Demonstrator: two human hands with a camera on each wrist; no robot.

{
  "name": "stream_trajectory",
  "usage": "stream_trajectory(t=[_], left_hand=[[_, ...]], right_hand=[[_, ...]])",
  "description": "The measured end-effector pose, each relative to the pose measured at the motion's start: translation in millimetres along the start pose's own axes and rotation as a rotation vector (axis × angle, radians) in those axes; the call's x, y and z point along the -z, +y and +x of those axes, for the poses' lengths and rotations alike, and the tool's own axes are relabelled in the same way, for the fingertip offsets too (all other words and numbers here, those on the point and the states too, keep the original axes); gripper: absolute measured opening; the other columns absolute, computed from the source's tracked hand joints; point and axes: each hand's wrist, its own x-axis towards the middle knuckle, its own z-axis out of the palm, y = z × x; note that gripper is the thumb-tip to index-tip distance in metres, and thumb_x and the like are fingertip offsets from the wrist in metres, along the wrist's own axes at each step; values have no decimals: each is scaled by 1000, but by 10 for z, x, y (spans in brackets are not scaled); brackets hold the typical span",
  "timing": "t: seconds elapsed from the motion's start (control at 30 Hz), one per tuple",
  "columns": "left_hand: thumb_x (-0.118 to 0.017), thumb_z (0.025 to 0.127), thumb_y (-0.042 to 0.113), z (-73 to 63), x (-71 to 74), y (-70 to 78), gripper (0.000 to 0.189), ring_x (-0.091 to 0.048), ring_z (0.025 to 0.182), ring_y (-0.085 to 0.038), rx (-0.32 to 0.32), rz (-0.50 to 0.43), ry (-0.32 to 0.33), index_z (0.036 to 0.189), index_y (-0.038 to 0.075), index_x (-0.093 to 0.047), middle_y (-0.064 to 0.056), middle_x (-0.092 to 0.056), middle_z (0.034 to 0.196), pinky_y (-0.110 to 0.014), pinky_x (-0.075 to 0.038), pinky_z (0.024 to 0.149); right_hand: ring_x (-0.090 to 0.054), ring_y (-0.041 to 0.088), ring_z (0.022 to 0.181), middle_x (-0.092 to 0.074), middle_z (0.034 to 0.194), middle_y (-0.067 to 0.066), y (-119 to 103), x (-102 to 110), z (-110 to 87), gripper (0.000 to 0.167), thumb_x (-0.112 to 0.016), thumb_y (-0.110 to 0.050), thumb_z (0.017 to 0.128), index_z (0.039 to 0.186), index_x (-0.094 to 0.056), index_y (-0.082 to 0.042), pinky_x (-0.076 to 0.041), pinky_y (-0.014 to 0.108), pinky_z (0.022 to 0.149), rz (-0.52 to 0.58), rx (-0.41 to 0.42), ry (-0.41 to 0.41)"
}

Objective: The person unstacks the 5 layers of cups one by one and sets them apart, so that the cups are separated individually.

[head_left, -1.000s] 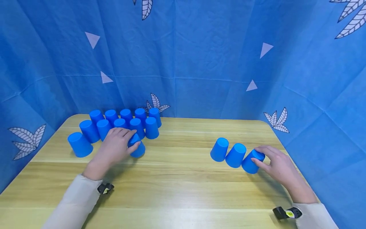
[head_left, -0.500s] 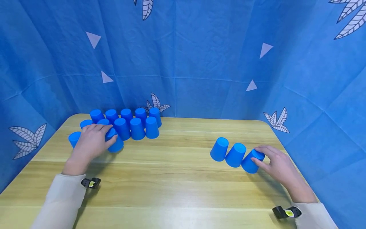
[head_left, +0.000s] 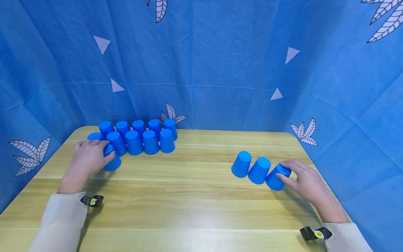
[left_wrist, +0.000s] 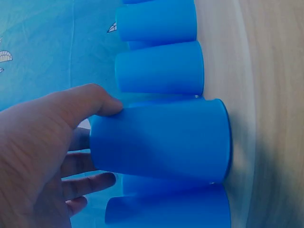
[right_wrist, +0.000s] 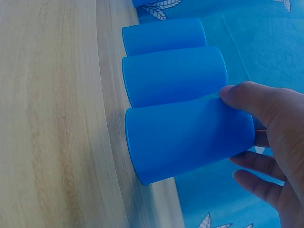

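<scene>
My left hand grips the narrow upturned base of a blue plastic cup, thumb on one side and fingers on the other. In the left wrist view that cup stands close to another cup. My right hand holds the base of a blue cup, the nearest of three in a slanting row. In the right wrist view its thumb lies on the cup, with the other fingers partly hidden behind. The row's other two are a middle cup and a far cup.
Several upside-down blue cups stand in two rows at the table's back left, among them a front-row end cup and a back-row end cup. Wooden tabletop lies between the hands. A blue patterned curtain hangs behind.
My left hand has moved left along the front of the cup rows with its cup, and now covers the front-left cup. The right hand stays on its cup.
</scene>
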Motion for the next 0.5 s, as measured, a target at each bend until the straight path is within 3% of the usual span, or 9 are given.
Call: stream_trajectory(t=[0.5], left_hand=[[-62, 93, 38, -22, 60, -19, 63, -32, 121, -60, 30, -23, -59, 133, -8, -50, -37, -46, 131, -73, -19, 95]], right_hand=[[-65, 41, 95, -68, 105, 18, 2, 8, -2, 44, -87, -17, 70, 107, -70, 1, -53, 56, 75, 3, 8, 11]])
